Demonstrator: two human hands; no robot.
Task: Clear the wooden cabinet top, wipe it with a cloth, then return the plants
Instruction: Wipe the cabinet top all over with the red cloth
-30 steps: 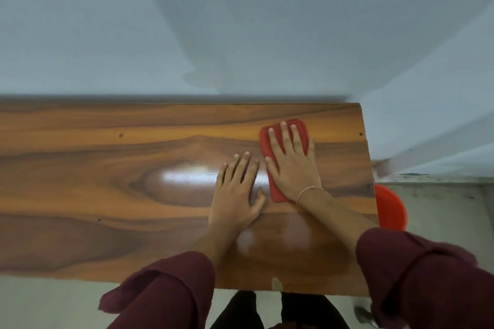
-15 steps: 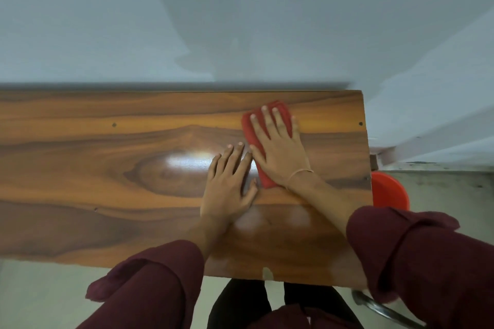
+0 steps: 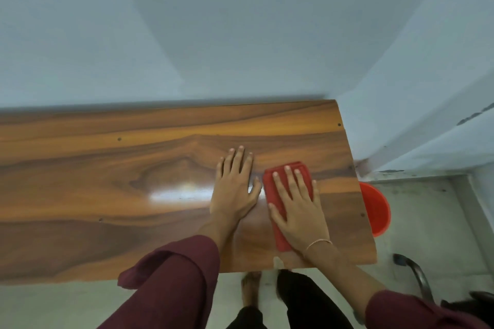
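Right hand lies flat, fingers spread, covering much of the red cloth on the wooden worktop; left hand rests open beside it. An orange bucket is half hidden behind the worktop's edge.

Pale blue walls meeting in a corner, grey floor

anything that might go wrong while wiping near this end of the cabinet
The right hand presses the red cloth close to the cabinet top's right end and front edge; a long stroke might push it off toward the orange bucket. The left hand lies flat on glossy wood and may smear it.
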